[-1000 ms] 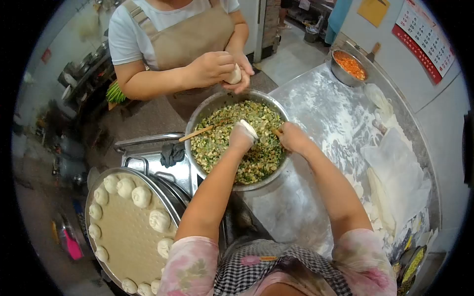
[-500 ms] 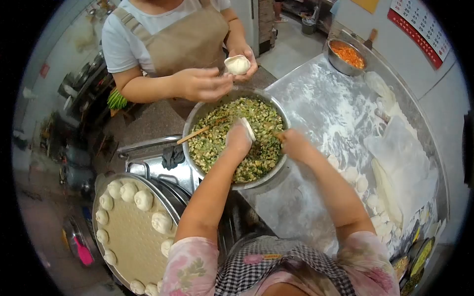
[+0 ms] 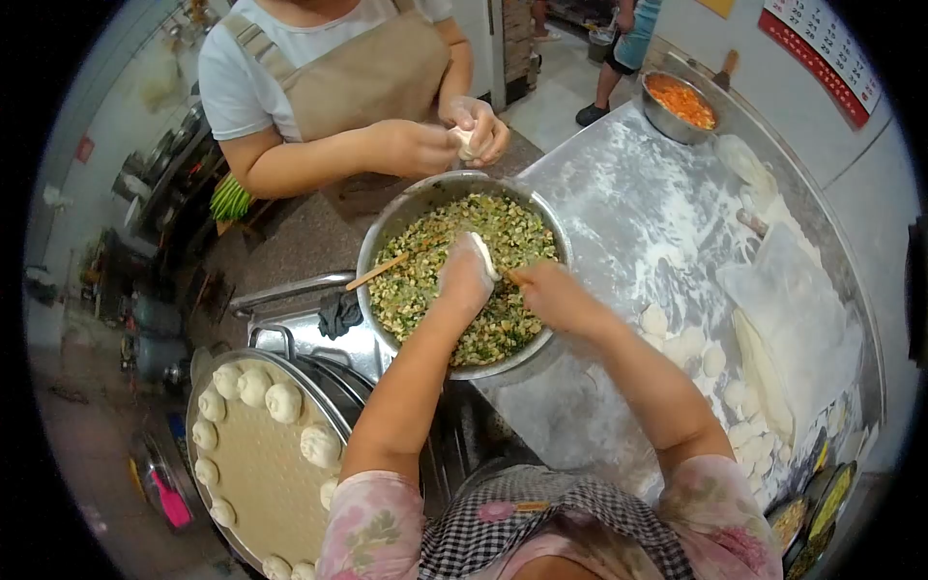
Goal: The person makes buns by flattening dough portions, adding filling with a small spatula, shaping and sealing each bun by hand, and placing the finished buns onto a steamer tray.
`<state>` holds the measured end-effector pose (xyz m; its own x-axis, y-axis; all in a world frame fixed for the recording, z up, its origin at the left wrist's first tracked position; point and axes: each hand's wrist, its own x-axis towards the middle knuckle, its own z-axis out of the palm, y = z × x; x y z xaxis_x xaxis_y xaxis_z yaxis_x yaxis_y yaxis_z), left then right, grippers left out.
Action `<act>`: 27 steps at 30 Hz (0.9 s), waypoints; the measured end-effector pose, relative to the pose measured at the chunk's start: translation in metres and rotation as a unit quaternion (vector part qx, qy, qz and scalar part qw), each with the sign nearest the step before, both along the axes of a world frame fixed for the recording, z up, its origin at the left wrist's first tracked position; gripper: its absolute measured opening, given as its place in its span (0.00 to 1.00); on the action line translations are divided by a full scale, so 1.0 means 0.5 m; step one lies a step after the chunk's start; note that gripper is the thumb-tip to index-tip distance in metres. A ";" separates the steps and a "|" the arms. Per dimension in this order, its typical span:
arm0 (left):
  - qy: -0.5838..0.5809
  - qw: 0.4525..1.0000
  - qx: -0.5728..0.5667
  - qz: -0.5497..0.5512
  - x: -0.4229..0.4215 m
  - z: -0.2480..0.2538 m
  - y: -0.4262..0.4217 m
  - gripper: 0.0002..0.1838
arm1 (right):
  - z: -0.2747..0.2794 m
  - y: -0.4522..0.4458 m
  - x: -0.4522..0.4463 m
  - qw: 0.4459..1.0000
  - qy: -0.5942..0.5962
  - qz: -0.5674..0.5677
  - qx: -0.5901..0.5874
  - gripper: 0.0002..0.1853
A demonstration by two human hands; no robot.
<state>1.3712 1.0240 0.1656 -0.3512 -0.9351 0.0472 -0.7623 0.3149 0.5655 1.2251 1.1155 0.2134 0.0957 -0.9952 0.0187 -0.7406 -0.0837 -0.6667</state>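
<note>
A large metal bowl [image 3: 565,237] of chopped green-and-pale filling [image 3: 483,213] stands before me. Over it, my left hand [image 3: 462,280] is cupped round a white dough wrapper [image 3: 486,259], whose edge shows at the fingers; the inside of the wrapper is mostly hidden. My right hand [image 3: 556,298] grips the short wooden handle of a filling tool [image 3: 518,277], its tip right beside the wrapper. A second wooden stick [image 3: 377,272] leans out over the bowl's left rim. Across from me, a co-worker's hands [image 3: 488,135] pinch a small bun [image 3: 467,145].
At lower left, a round tray [image 3: 275,474] carries several shaped buns. Flour covers the metal table [image 3: 619,213] on the right, with dough pieces [image 3: 686,343] and plastic sheeting [image 3: 793,290]. A bowl of orange filling [image 3: 680,104] sits at the back. Another person's leg [image 3: 607,85] shows beyond.
My right hand has moved left with the tool, up to the wrapper. The co-worker's hands have closed together over the bun. Another person has come into view at the back.
</note>
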 end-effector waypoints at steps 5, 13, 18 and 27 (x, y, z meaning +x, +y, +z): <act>0.004 0.998 -0.035 -0.045 0.004 0.009 0.002 0.29 | 0.046 0.021 -0.009 0.998 0.026 -0.025 0.060 0.14; -0.023 0.998 0.023 -0.044 0.016 0.003 0.003 0.34 | -0.007 -0.013 -0.036 0.976 -0.136 -0.018 0.169 0.14; 0.068 0.997 -0.015 -0.019 0.015 0.038 0.019 0.36 | 0.077 0.032 0.034 0.999 0.036 -0.026 0.008 0.16; 0.280 0.957 -0.077 0.023 0.028 0.060 0.037 0.33 | 0.128 0.048 0.006 0.965 0.243 0.084 -0.043 0.19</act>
